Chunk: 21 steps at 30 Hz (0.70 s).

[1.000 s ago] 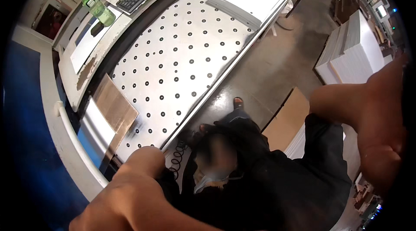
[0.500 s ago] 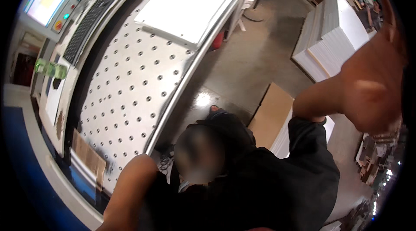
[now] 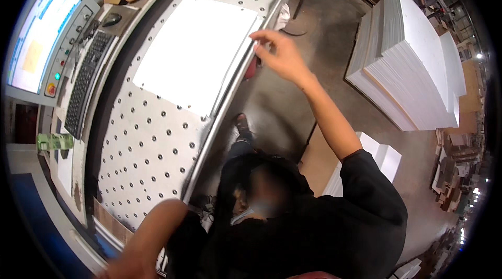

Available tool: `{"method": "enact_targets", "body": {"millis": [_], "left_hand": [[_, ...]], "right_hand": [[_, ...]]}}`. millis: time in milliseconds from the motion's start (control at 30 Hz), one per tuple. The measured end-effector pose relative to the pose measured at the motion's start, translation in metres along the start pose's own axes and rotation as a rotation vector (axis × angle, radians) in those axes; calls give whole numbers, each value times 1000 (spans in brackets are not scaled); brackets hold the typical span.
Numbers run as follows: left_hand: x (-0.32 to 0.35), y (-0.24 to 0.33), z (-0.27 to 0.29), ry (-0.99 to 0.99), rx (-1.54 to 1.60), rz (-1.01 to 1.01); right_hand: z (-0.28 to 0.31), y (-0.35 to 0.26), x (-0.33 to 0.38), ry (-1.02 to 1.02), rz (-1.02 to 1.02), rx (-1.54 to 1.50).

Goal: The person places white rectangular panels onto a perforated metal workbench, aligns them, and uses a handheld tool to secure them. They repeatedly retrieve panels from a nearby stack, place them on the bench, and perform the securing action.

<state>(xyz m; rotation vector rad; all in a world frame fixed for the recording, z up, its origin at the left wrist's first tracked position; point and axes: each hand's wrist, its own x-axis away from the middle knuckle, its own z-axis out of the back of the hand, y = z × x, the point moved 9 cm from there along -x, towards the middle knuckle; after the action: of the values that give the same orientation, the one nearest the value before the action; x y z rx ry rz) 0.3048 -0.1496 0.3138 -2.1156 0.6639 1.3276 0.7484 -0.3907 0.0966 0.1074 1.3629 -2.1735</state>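
Note:
A white sheet stack (image 3: pixel 193 54) lies on a perforated metal table (image 3: pixel 151 143) at the upper left. My right hand (image 3: pixel 280 54) is stretched out to the table's right rim, its fingers spread and its fingertips at the sheet stack's near corner. It holds nothing that I can see. My left hand (image 3: pixel 123 267) is blurred at the bottom edge, near the table's front corner, and its fingers are hard to make out. My dark sleeves and torso fill the lower middle.
A monitor (image 3: pixel 36 33), a button panel (image 3: pixel 65 51) and a keyboard (image 3: pixel 86 83) line the table's far left side. A tall pallet stack of white sheets (image 3: pixel 413 59) stands on the floor at the right. Cardboard (image 3: pixel 314 158) and white blocks (image 3: pixel 384 153) lie beside me.
My right arm, earlier raised close to the camera, has reached out to the sheet stack's edge. My left arm has sunk toward the bottom edge. The view has swung along the table.

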Motion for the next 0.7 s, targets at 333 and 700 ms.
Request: {"method": "enact_targets", "body": {"millis": [333,700], "left_hand": [[463,-170,51,0,-241,1994],[489,-187,6,35,-465,2072]], "right_hand": [[-75,145,-167,-300,-147,429],[-123,223,-184,-852,-421,5]]}}
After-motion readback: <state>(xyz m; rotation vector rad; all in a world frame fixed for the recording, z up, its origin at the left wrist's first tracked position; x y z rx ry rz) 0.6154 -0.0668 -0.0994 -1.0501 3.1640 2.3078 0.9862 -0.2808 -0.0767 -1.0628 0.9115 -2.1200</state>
